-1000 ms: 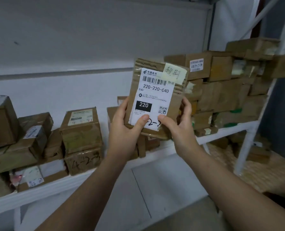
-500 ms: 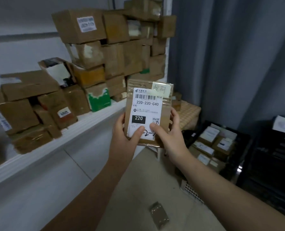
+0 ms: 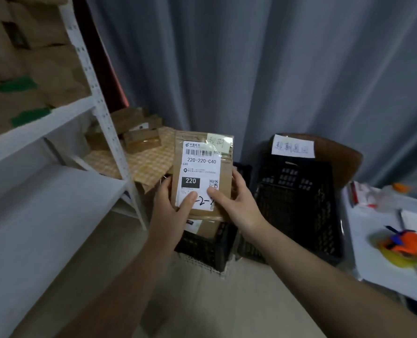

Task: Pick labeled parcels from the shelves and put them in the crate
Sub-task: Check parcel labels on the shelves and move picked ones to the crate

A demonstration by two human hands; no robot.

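A flat brown parcel [image 3: 201,154] with a white label reading 220-220-C40 and a yellow note at its top stands upright in front of me. My left hand [image 3: 171,211] grips its lower left edge, thumb on the label. My right hand [image 3: 234,203] grips its lower right edge, thumb also on the label. Directly below and behind the parcel sits a black crate [image 3: 207,247] with parcels inside. A second, larger black crate [image 3: 300,203] stands to its right with a handwritten paper sign [image 3: 292,148] above it.
White shelves [image 3: 56,115] with stacked brown boxes [image 3: 32,57] fill the left. More boxes [image 3: 139,132] lie on a checked cloth behind the shelf post. A grey curtain hangs behind. A white table [image 3: 385,240] with orange and yellow items [image 3: 405,245] is at the right.
My view has swung right, away from the shelves toward the crates. Both hands carried the parcel along and now hold it above the small black crate.
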